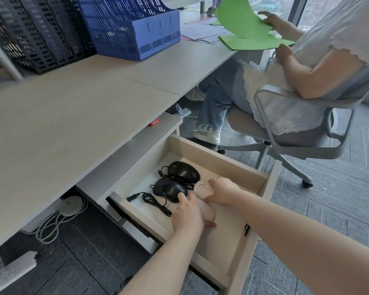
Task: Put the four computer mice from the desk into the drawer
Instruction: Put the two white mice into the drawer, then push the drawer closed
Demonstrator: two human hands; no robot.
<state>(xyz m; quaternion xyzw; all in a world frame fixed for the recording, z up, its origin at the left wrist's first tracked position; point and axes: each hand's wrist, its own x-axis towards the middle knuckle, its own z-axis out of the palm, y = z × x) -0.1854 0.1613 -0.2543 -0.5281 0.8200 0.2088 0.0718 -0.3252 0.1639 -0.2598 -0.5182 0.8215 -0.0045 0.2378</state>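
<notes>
The wooden drawer [262,177] under the desk [73,107] stands pulled out. Two black wired mice lie in its far left part: one further back [184,170], one nearer [168,188], with their cables tangled beside them. My left hand [188,217] reaches into the drawer and grips a pale pink mouse [208,211] between fingers and thumb; its fingertips touch the nearer black mouse. My right hand [222,191] is closed on a second pale mouse [201,187] just behind, low over the drawer floor. Both pale mice are partly hidden by my hands.
Blue [136,28] and black [36,33] file racks stand at the back of the desk. A person on a grey office chair [285,143] sits to the right, handling green paper [243,20]. Cables and a power strip [11,269] lie on the floor at the left.
</notes>
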